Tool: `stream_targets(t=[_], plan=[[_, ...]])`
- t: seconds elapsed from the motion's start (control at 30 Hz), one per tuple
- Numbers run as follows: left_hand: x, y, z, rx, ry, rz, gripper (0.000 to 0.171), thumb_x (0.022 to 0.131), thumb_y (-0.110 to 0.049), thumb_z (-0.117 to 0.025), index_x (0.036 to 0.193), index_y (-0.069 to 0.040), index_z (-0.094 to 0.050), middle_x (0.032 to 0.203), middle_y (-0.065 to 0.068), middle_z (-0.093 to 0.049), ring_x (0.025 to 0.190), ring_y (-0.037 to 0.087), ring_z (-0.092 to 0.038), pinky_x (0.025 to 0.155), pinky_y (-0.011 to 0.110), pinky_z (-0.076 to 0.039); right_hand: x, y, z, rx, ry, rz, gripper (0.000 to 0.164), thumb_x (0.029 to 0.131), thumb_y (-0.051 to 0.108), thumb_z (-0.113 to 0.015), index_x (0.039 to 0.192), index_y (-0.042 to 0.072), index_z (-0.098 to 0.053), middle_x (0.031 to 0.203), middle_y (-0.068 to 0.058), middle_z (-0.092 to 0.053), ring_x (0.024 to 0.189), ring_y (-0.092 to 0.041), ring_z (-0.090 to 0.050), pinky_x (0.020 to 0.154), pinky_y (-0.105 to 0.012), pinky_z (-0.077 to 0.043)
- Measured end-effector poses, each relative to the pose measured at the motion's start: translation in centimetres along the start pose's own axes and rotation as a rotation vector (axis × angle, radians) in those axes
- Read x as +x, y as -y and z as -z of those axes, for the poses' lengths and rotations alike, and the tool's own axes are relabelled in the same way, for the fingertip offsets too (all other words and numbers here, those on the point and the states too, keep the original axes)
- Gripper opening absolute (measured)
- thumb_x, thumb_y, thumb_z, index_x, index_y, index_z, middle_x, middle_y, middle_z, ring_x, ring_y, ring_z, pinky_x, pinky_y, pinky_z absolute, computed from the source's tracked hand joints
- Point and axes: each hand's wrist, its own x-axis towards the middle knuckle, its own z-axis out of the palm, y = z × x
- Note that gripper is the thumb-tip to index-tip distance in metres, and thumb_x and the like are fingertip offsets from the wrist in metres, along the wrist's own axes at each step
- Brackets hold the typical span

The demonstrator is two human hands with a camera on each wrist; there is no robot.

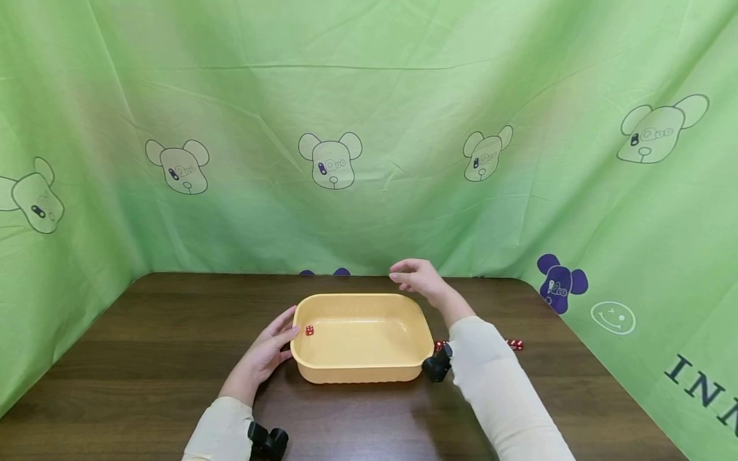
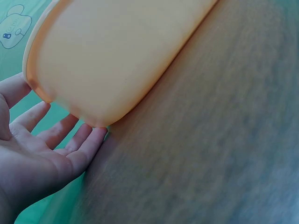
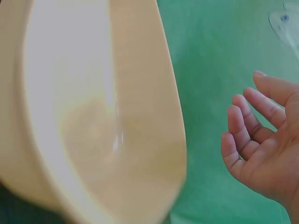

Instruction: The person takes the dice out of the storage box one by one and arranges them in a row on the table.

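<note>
A yellow plastic tub (image 1: 363,374) stands on the table. My left hand (image 1: 270,346) holds its left end, thumb at the rim and fingers against the outer wall; the left wrist view shows the fingertips (image 2: 100,133) along the tub's lower edge. Inside, near the left wall, lies one red die (image 1: 309,330) with white dots. Past the tub's far right corner, my right hand (image 1: 423,280) is raised, its fingers loosely bent with nothing between them. In the right wrist view, that hand (image 3: 266,140) is apart from the tub's wall (image 3: 145,93).
Red dice (image 1: 515,344) with white dots lie in a line right of the tub, partly hidden behind the right sleeve (image 1: 501,378). The brown wooden table (image 1: 144,358) meets a green printed curtain (image 1: 248,211) at the back and sides. Black wrist cameras (image 1: 268,442) are on both arms.
</note>
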Motion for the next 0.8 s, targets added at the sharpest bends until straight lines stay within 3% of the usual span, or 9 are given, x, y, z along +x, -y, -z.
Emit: stream_targets(t=[0.17,0.4,0.8], plan=[[-0.1,0.0,0.0,-0.003,-0.012,0.004,0.052,0.088,-0.006,-0.045,0.135,-0.011,-0.026,0.132,0.019,-0.028,0.11,0.031,-0.036,0.074,0.036,-0.041,0.6,1.2,-2.6,0.02,0.038,0.002,0.028,0.081,0.01,-0.059,0.104,-0.005,-0.055,0.089,-0.011,-0.058,0.078,-0.035,-0.053,0.073,-0.043,-0.041],[-0.1,0.0,0.0,0.007,-0.013,-0.001,0.051,0.088,-0.007,-0.044,0.135,-0.011,-0.026,0.132,0.02,-0.028,0.111,0.032,-0.036,0.075,0.037,-0.04,1.2,2.1,-5.7,0.046,0.091,0.023,0.026,0.079,0.007,-0.06,0.101,-0.006,-0.057,0.091,-0.008,-0.057,0.072,-0.028,-0.055,0.07,-0.038,-0.042],[-0.1,-0.1,0.0,0.002,-0.001,-0.001,0.054,0.087,-0.008,-0.047,0.136,-0.011,-0.025,0.134,0.02,-0.026,0.112,0.033,-0.035,0.078,0.039,-0.039,1.6,2.4,-11.1,0.035,0.18,0.059,0.023,0.077,0.004,-0.061,0.097,-0.006,-0.059,0.081,-0.005,-0.061,0.079,-0.04,-0.054,0.071,-0.046,-0.041]])
